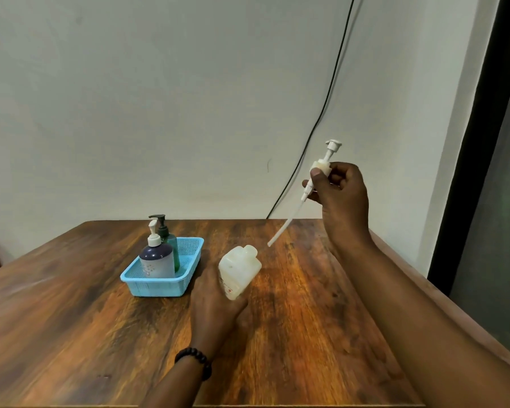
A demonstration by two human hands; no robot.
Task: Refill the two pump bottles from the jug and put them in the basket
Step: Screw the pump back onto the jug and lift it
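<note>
My left hand (215, 304) grips a cream-white plastic jug (238, 270) at its lower end, tilted above the wooden table, its open neck pointing up and right. My right hand (340, 192) is raised at the right and holds a white pump head (321, 169) by its collar; the long dip tube (283, 228) hangs down-left toward the jug's neck without touching it. Two pump bottles stand upright in the blue basket (165, 285): a white-and-dark-blue one (156, 260) in front and a green one with a black pump (171, 245) behind.
The wooden table (71, 319) runs to the wall at the back and ends at the right near a dark window frame (465, 172). A black cable (321, 113) hangs down the wall behind the table. I wear a black bead bracelet (195, 362) on my left wrist.
</note>
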